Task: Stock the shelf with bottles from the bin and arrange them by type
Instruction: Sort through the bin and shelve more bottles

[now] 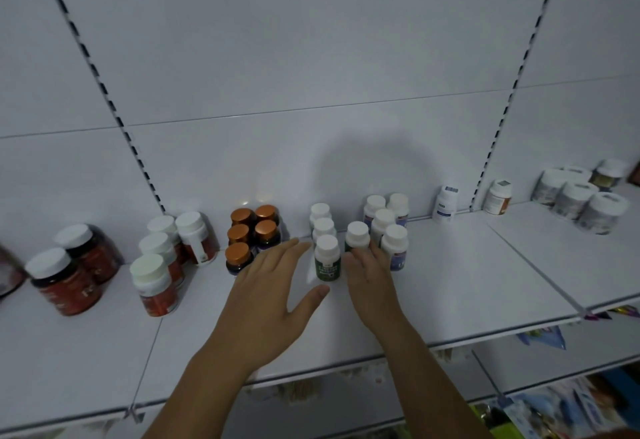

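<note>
Sitting at frame centre on the white metal shelf, the small white-capped green-label plastic bottles form a short column, with one stray green-label bottle just right of it. Left hand is flat, fingers straight and spread, fingertips near the front bottle's left side, thumb just below it; contact not certain. Right hand covers the stray bottle's lower body, fingertips against it and beside the white-capped purple-label bottles; can't tell if it pinches or only pushes. Judgement: these bottles look light, rigid, smooth plastic, tall for their base, so easy to tip; best taken round the body below the cap, or nudged low. Shelf surface is flat, glossy white with panel seams, so bottles likely slide readily. Copper-capped dark bottles sit centre-left, white-capped red-label bottles and dark red jars at lower left, pale tubs at right edge. White slotted back panel fills the upper frame; bin not in view.
</note>
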